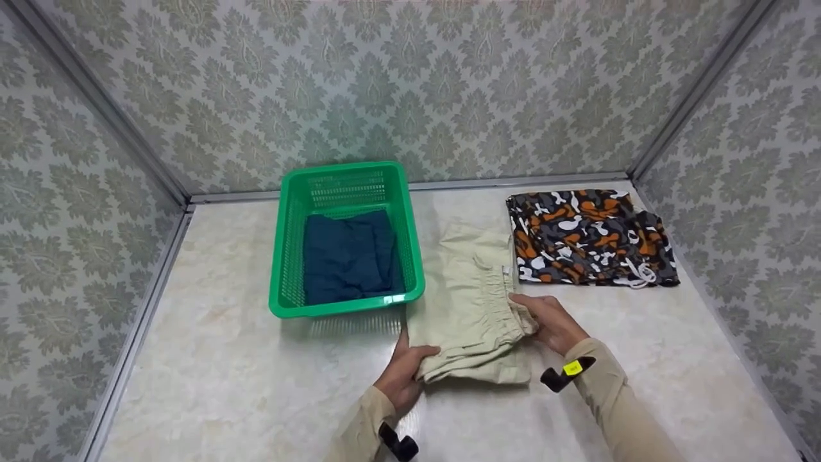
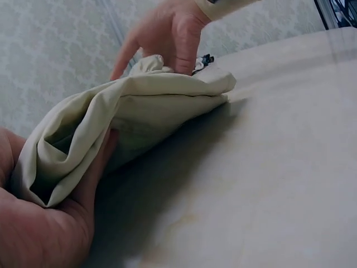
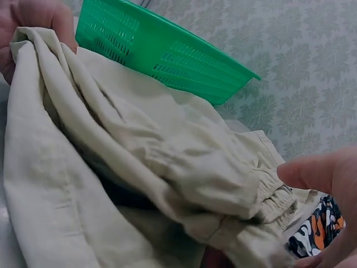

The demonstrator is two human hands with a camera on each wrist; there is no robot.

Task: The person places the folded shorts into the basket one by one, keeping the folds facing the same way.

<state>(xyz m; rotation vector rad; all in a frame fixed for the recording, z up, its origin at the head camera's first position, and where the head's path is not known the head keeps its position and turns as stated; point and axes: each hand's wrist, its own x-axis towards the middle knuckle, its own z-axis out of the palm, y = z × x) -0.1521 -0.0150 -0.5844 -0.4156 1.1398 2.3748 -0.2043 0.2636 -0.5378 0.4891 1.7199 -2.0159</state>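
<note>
Left of centre on the table (image 1: 218,321), near its back edge, a green basket (image 1: 340,309) holds a folded blue cloth (image 1: 346,256). The left hand (image 1: 401,375) pinches the near left corner of beige pants (image 1: 462,314), thumb on top. The pants lie between the hands, just right of the basket, long axis running from the table's back edge toward the front, gathered waistband facing the right edge. The left wrist view alone shows hollow folds at their near end, raised above a shadow. The right hand (image 1: 551,324) grips the waistband. A camo cloth (image 1: 590,237) fills the table's back right corner.
</note>
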